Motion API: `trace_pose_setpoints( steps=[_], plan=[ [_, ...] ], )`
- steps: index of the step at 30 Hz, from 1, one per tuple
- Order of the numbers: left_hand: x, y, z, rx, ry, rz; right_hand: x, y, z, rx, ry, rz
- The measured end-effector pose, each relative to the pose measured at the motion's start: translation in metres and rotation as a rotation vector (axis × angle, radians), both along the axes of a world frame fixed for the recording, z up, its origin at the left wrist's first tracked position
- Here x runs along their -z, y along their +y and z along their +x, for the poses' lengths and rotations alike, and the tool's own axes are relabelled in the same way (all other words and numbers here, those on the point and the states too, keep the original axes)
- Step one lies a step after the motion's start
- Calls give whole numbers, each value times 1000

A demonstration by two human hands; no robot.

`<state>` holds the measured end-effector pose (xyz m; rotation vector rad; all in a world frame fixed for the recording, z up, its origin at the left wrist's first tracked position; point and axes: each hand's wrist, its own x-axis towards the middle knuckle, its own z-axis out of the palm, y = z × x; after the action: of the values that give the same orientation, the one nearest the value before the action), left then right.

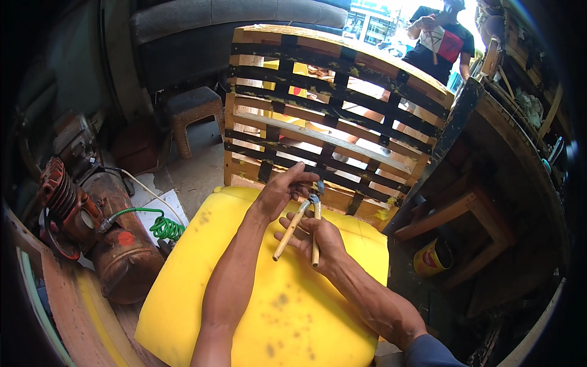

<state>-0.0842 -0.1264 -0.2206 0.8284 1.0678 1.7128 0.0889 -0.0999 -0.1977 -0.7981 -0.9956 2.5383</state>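
My right hand is closed round one handle of a pair of pincers with worn yellowish handles, spread apart in a V. Their dark bluish head points away from me. Close beside that head is my left hand, its fingers bent towards the jaws; whatever they pinch, if anything, is too small to make out. Under both forearms lies a thick yellow foam cushion with dark spots. Just beyond the hands stands a wooden frame crossed with black webbing straps, tufts of yellow foam stuck to it.
On the left sits a rusty air compressor with a coiled green hose. A woven stool stands behind it. To the right are a wooden stand and a yellow can. Beyond the frame, a person stands at the back right.
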Motion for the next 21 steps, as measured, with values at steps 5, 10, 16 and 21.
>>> trace_pose_setpoints(
  steps=[5, 10, 16, 21],
  plan=[
    [-2, -1, 1, -15, -6, -6, 4, 2, -1, -8, 24, -49],
    [0, -1, 1, -11, 5, -9, 5, 1, -5, -7, 19, -79],
    [2, -2, -5, 28, 9, -23, 14, -9, -22, 47, 66, -63],
    [1, -6, -5, 36, 67, -33, 22, -6, -29, 119, -37, -67]
  ],
)
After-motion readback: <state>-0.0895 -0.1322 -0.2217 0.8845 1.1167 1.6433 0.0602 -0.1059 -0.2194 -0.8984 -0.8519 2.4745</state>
